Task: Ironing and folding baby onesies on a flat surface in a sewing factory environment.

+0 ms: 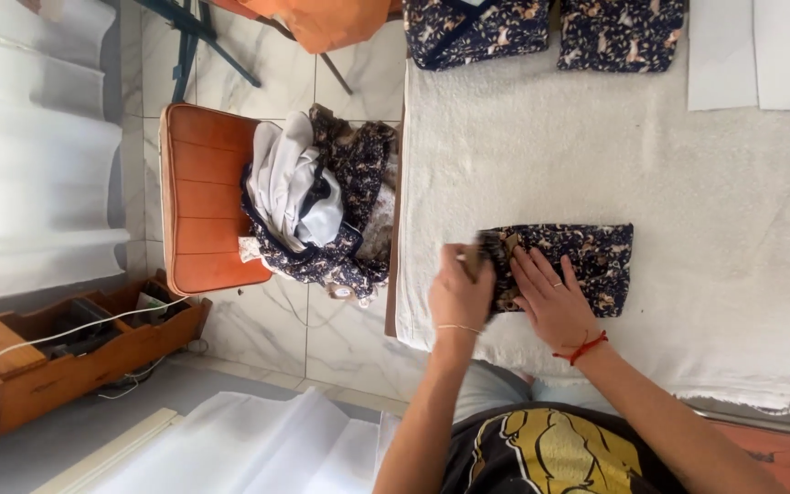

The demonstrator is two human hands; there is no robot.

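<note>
On white towel-covered table [596, 165], centre | folded dark floral garment [578, 261] | left hand [461, 293] at its 9 o'clock end, clenched on a small dark brush-like object [485, 252] | right hand [550, 297] flat on cloth, released | step judged: brushing the fold; next needs steady pressing | orange chair [196, 197] at 9 o'clock holds heaped garments [317, 201].

Soft matt printed cloth in the folded dark floral garment [569, 265]. Rough, nappy white towelling over the table [550, 155]. Glossy veined marble on the floor [258, 338]. Smooth orange leather-like chair seat [203, 201]. Plain brown wood in the box [38, 366].
</note>
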